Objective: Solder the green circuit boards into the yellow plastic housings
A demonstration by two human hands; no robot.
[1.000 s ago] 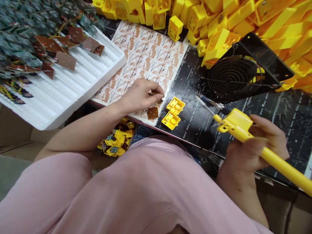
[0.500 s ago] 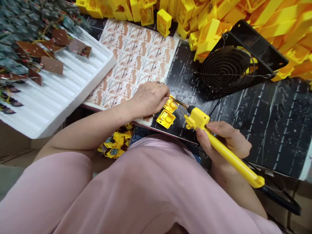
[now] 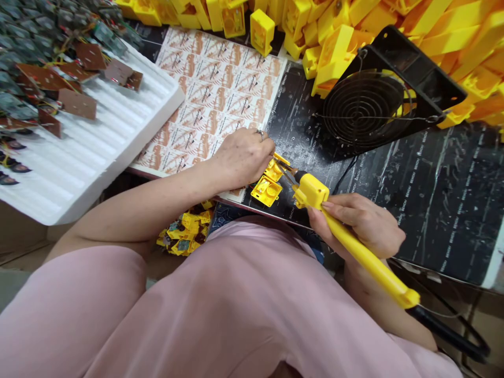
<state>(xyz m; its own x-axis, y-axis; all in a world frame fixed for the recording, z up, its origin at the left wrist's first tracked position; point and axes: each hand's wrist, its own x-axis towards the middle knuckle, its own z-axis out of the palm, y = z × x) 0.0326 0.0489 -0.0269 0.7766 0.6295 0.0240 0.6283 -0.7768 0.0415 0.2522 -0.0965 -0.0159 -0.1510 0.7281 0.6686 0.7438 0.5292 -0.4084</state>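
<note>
My right hand (image 3: 360, 220) is closed around the yellow handle of a soldering iron (image 3: 315, 191), whose dark tip points left into a small yellow plastic case (image 3: 273, 169). A thin metal guide runs beside the tip. Curled at the left side of that case is my left hand (image 3: 248, 155), with a ring on one finger. Its fingertips are pressed together and turned away, so what they pinch is hidden. Nearer the table's front edge, a second open yellow case half (image 3: 266, 191) lies beside the first, showing a round grille inside.
A black fan (image 3: 362, 110) with a wire guard stands beyond the iron. Yellow cases (image 3: 262, 32) are heaped along the back. At left, a white foam tray (image 3: 118, 136) carries brown circuit boards (image 3: 76, 103). Printed sheets (image 3: 212, 89) cover the table's middle; more yellow parts (image 3: 187, 231) sit below the edge.
The soldering iron and my right hand have shifted slightly left, and the handle's rear end has dipped a little. My left hand stays almost where it was at the case.
</note>
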